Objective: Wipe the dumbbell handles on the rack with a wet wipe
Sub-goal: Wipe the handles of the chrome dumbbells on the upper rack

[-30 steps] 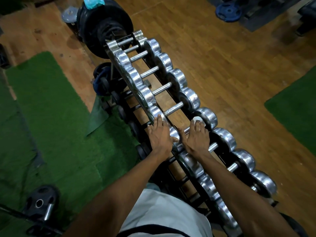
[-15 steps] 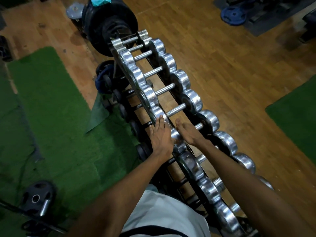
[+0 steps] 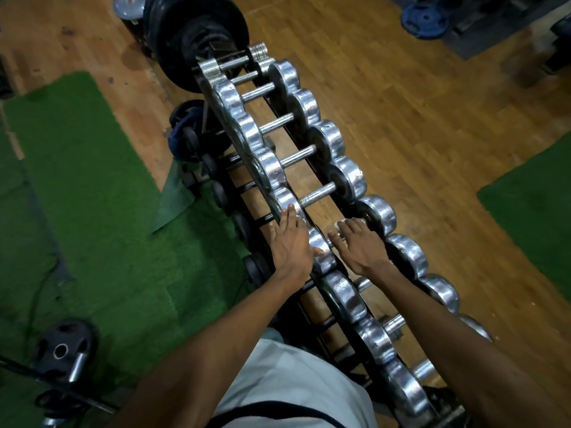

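The person's right hand (image 3: 360, 247) curls over a chrome dumbbell handle (image 3: 335, 235), pressing a white wet wipe (image 3: 339, 224). Beside it, the left hand (image 3: 290, 242) lies flat, fingers straight, on that dumbbell's silver head (image 3: 321, 248). Wiping well likely needs full-length strokes and steady bracing.

You've got a wood floor (image 3: 401, 112) w/ green turf mats (image 3: 86, 186) left & right. Big black plates (image 3: 197, 29) stacked at rack's far end, blue plate (image 3: 425, 15) top right, black plate (image 3: 66, 342) bottom left on turf.

chrome dumbbells (image 3: 346, 176), green mats (image 3: 77, 186), white wipe (image 3: 340, 224)
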### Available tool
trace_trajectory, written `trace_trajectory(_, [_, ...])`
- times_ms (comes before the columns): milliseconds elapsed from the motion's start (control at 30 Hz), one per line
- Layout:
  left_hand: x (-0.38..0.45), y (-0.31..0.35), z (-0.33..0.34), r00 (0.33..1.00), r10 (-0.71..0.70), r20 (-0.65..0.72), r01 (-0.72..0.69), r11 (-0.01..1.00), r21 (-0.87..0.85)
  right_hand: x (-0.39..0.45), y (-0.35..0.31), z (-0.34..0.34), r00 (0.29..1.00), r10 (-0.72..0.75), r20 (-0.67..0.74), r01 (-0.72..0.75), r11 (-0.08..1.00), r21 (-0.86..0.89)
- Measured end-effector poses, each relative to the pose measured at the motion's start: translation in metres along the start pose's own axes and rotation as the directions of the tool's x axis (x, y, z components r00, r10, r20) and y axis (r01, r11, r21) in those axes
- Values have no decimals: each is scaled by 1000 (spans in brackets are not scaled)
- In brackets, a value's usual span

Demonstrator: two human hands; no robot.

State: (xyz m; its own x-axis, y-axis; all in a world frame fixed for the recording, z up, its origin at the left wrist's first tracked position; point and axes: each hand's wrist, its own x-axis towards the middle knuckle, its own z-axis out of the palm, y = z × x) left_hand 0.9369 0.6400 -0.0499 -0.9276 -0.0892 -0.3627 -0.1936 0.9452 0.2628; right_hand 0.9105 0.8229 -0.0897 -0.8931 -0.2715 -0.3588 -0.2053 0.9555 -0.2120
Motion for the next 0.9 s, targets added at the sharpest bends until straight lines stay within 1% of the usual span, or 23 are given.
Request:
trace_trajectory(33, [0,0,0,1000,3,-9,-3,1000,2,-3,-4,1,998,-54,30,50,994,101])
trace_trajectory(67, [-1,-1,0,1000,6,-21,-6,1000,4,-8,-9,1,992,-105,62,94,981,167])
trace_trajectory(100, [-1,-1,1,999,9,-32,-9,1000,5,-13,-13,-1,987,-138,81,120,974,192])
trace_trajectory(167, [-1,-1,2,999,7,-45,-7,1000,3,-20,-13,-2,988,-140,69,127,979,160])
trace_trajectory(233, [-1,0,2,999,0,-44,-1,1000,-6,-21,-9,0,993,-107,52,103,992,70])
trace_trajectory(300, [-1,0,2,1000,0,-31,-1,1000,-14,-19,0,3,999,-19,46,19,1000,5])
trace_trajectory(367, [-1,-1,2,1000,-3,-9,3,1000,-23,-18,6,4,995,99,22,-99,995,-1])
trace_trajectory(433, [0,-1,2,1000,-7,-3,6,1000,-26,-21,5,7,987,161,8,-161,987,19])
trace_trajectory(500, [0,-1,2,1000,-7,-6,7,1000,-28,-28,-3,12,990,142,11,-142,982,126])
trace_trajectory(600, [0,-1,4,1000,3,-28,-3,1000,-9,-43,-27,16,999,10,34,-23,924,382])
trace_trajectory(633, [0,-1,4,999,6,-34,-6,1000,-6,-46,-32,17,999,6,50,-28,894,446])
trace_trajectory(700, [0,0,5,999,2,-38,-3,1000,-18,-46,-33,17,995,65,77,-96,850,518])
trace_trajectory(767, [0,0,5,1000,-3,-30,2,999,-41,-43,-35,14,976,162,145,-217,771,598])
trace_trajectory(800, [0,0,6,1000,-4,-27,2,999,-51,-39,-39,9,960,209,187,-280,698,659])
trace_trajectory(833, [0,0,6,1000,-4,-28,3,998,-56,-34,-44,3,938,258,231,-342,593,728])
trace_trajectory(900, [0,0,6,999,-6,-42,4,999,-53,-21,-57,-11,880,355,315,-425,298,855])
